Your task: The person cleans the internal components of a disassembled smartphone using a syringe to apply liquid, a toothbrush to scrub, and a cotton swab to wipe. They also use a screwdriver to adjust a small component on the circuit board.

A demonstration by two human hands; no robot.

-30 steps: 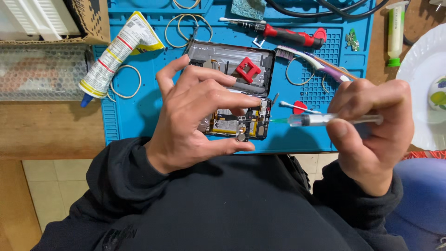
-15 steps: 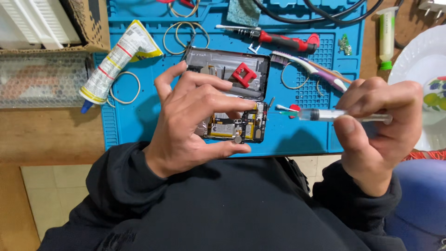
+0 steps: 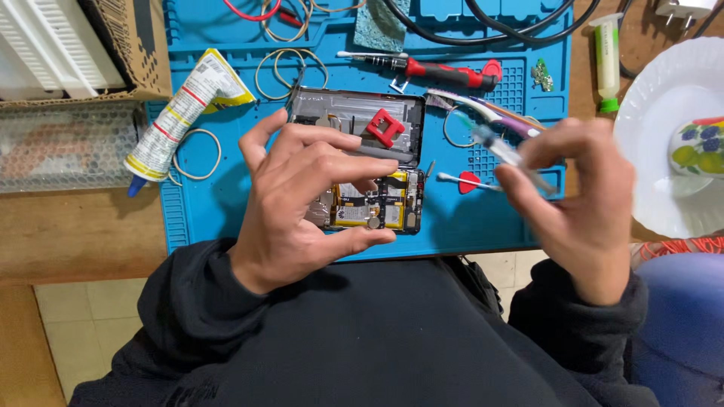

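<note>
An opened phone [image 3: 381, 177] with its circuit board bare lies on a blue work mat [image 3: 215, 211]. A red plastic piece [image 3: 385, 127] rests on its upper half. My left hand [image 3: 302, 200] arches over the phone, thumb against its near edge and fingers above its middle. To the right, my right hand [image 3: 581, 203] grips a small clear syringe [image 3: 501, 151], tip pointing up and left, raised off the mat. A cotton swab [image 3: 456, 181] and a red pick [image 3: 469, 182] lie between phone and right hand.
A glue tube [image 3: 185, 113], rubber bands [image 3: 290, 68], a red-handled screwdriver [image 3: 434, 70], tweezers [image 3: 490, 113] and black cables [image 3: 483, 26] lie on the mat. A green-capped syringe [image 3: 608, 53] and a white plate [image 3: 664, 136] with a cup sit at right. A cardboard box [image 3: 128, 38] stands at left.
My right hand has lifted and tilted the syringe from level to slanting, its tip drawn up and away from the phone. My left hand stays over the phone.
</note>
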